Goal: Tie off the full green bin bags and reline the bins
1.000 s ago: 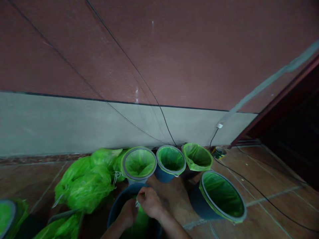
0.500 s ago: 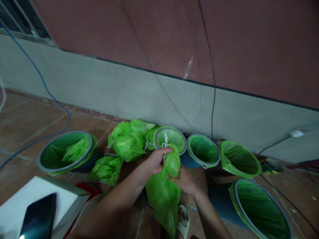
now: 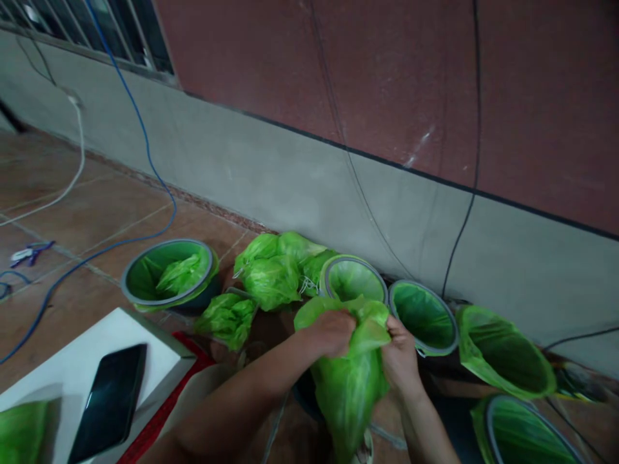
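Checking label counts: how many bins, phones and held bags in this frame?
Lined bins: 5
Phone: 1
Held bag: 1
Total: 7
Piled bags by the wall overlap, so they are left uncounted.

Bag (image 3: 348, 386): thin green plastic film, crinkled, faint sheen. Phone (image 3: 109, 403): glossy black glass. Floor (image 3: 58, 212): matt tile.

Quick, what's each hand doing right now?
Left hand: closed, holding the green bag by its top.
Right hand: closed on the same bag's top.
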